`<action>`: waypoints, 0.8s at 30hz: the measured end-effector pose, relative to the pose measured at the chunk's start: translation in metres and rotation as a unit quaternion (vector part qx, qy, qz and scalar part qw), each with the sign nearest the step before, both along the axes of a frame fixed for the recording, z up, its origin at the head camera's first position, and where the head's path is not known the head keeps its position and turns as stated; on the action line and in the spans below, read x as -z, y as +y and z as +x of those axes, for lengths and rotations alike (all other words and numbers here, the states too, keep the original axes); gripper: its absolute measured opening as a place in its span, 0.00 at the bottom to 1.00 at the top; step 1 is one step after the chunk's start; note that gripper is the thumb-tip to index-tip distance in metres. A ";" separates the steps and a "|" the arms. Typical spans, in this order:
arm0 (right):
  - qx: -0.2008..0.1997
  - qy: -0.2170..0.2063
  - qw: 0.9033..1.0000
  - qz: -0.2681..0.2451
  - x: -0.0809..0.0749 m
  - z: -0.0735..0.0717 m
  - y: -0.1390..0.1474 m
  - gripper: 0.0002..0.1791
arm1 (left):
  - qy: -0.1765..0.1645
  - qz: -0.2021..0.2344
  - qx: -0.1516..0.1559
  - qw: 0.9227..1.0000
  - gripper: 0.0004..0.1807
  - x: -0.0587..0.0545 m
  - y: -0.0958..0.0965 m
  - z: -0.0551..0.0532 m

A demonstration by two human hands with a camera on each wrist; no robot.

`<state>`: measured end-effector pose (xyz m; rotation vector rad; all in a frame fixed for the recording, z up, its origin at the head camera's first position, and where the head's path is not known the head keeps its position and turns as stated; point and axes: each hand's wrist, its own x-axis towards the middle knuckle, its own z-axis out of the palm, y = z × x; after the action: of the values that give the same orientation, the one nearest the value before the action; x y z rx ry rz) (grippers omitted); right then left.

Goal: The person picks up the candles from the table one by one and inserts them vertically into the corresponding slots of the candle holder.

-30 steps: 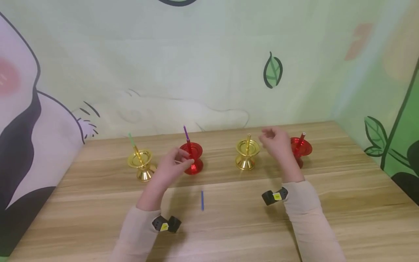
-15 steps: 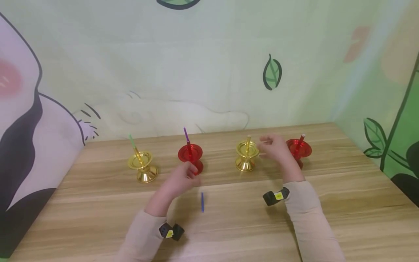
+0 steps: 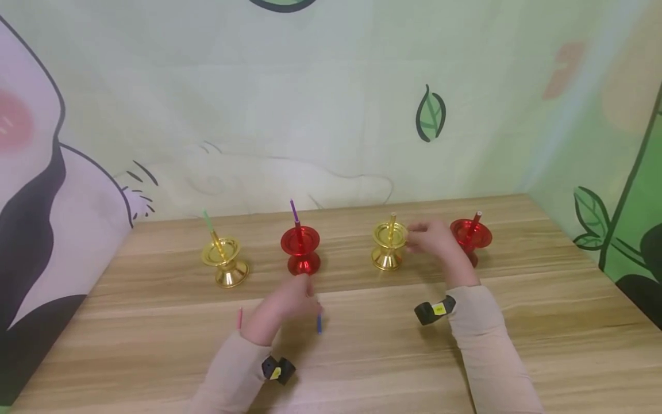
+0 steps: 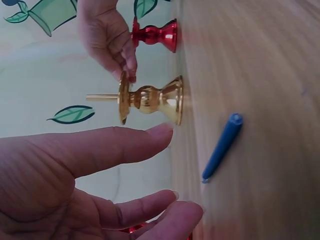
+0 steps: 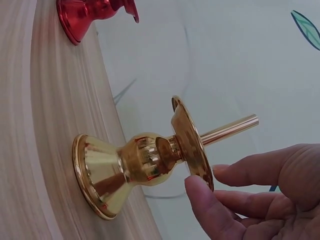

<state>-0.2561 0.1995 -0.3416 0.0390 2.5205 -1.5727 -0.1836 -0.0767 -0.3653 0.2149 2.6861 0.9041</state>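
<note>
My left hand (image 3: 289,302) reaches down over the table by a blue candle (image 4: 222,147). In the left wrist view its thumb and fingers are apart, with a gap between them and the candle. At the right, my right hand (image 3: 431,238) pinches the dish rim of a gold candle holder (image 5: 147,157) between thumb and fingers. That holder stands upright on the table, its thin tube (image 5: 232,129) bare. A pink candle (image 3: 239,317) lies left of my left hand, partly hidden by it.
A gold holder (image 3: 231,273) with a green candle (image 3: 208,221) stands at the left. Beside it, a red holder (image 3: 304,263) bears a purple candle (image 3: 294,210). Another red holder (image 3: 472,232), partly behind my right hand, has no candle. A printed cloth backs the wooden table (image 3: 383,351).
My left hand has moved down and right, from the red holder toward the blue candle, uncovering the pink one. My right hand has closed in on the gold holder's rim.
</note>
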 end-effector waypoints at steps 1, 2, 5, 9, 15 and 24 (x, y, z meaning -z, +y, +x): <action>0.000 -0.001 1.000 -0.005 0.000 0.000 0.000 0.24 | 0.000 -0.001 0.001 1.000 0.13 0.001 0.001 0.000; 0.000 -0.003 1.000 -0.007 0.000 0.000 0.000 0.24 | 0.001 -0.005 0.003 1.000 0.14 0.002 0.001 0.001; 0.000 -0.005 1.000 -0.018 0.001 0.000 -0.001 0.24 | 0.004 -0.015 0.009 1.000 0.15 0.007 0.004 0.002; 0.001 -0.004 1.000 -0.029 0.001 0.000 -0.002 0.24 | 0.004 -0.033 0.018 0.999 0.18 0.012 0.008 0.005; 0.008 -0.005 1.000 -0.027 0.002 0.000 0.003 0.23 | 0.031 -0.048 0.028 0.998 0.20 0.015 0.016 0.005; 0.008 -0.006 1.000 -0.024 0.002 -0.001 0.000 0.22 | 0.044 -0.047 0.043 0.997 0.24 0.019 0.014 0.004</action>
<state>-0.2571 0.1997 -0.3440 0.0629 2.4784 -1.6318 -0.1800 -0.0630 -0.3840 0.3547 2.7682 0.7582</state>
